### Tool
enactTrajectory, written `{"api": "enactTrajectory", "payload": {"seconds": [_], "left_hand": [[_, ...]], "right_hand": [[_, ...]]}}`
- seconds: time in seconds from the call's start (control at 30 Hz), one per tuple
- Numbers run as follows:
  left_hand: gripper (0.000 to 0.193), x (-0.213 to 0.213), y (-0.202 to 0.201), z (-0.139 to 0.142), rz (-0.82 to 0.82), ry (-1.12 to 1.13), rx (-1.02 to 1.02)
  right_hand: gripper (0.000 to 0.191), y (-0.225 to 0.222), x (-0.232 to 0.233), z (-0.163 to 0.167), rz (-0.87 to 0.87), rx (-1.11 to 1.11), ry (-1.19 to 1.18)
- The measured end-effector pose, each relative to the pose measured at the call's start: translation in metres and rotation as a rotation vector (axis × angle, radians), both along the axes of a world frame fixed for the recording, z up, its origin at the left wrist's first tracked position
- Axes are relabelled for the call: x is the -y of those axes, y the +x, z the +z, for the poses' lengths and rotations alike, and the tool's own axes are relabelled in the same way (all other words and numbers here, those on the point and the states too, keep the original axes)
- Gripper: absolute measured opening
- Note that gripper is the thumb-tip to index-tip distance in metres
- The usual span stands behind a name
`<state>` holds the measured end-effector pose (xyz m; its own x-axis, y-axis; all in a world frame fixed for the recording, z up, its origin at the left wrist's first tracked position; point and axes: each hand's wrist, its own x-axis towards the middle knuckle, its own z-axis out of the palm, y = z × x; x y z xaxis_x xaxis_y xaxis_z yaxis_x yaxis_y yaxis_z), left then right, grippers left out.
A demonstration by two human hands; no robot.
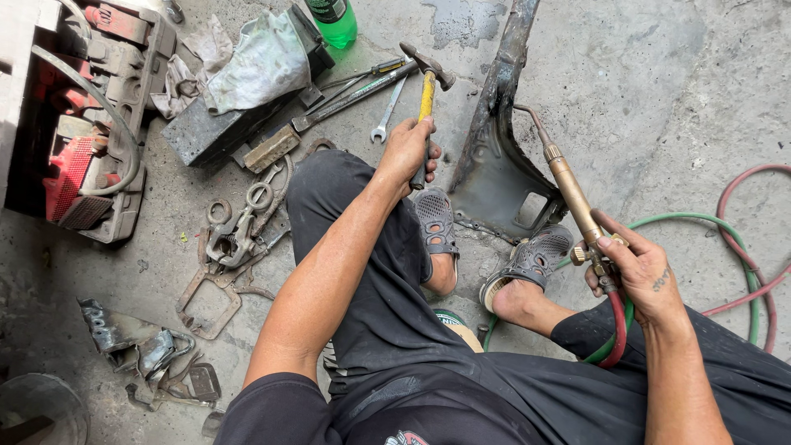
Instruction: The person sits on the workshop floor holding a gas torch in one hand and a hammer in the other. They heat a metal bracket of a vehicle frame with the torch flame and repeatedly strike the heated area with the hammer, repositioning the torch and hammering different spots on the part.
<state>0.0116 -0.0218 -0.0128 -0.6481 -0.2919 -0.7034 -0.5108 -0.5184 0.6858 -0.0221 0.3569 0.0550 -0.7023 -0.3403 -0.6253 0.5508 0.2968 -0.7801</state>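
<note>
My left hand [408,150] grips a hammer [427,91] with a yellow and black handle, its steel head raised over the concrete floor. My right hand [636,270] holds a brass gas torch [568,185] by its valve end, with red and green hoses [620,325] running back under my wrist. The torch tip points at a rusty bent metal part [494,156] that stands on the floor between the two hands. My right sandal [531,262] rests against that part's lower edge. I sit low with both knees apart.
Wrenches and a long chisel [346,95], a dark metal block [214,128] with a rag, a green bottle [334,21], locking clamps [235,235] and scrap brackets [144,350] lie at the left. A red machine [82,115] stands far left. Hoses [746,247] loop at the right.
</note>
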Motion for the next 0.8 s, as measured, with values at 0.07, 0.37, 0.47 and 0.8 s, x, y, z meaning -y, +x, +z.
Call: {"api": "enactTrajectory", "payload": {"seconds": [0.07,0.37,0.47,0.8], "left_hand": [[0.027,0.001,0.0,0.0,0.002,0.002,-0.01],[0.028,0.001,0.0,-0.003,0.003,0.017,-0.008],[0.028,0.0,-0.001,-0.003,0.003,0.022,-0.009],[0.026,0.002,-0.001,0.0,0.004,0.016,-0.009]], "right_hand": [[0.058,-0.001,0.003,-0.001,0.009,0.001,0.005],[0.057,0.005,-0.005,0.007,-0.012,-0.008,-0.002],[0.056,0.008,-0.007,0.01,-0.025,-0.017,0.017],[0.057,0.002,0.002,0.005,0.004,-0.025,0.002]]}}
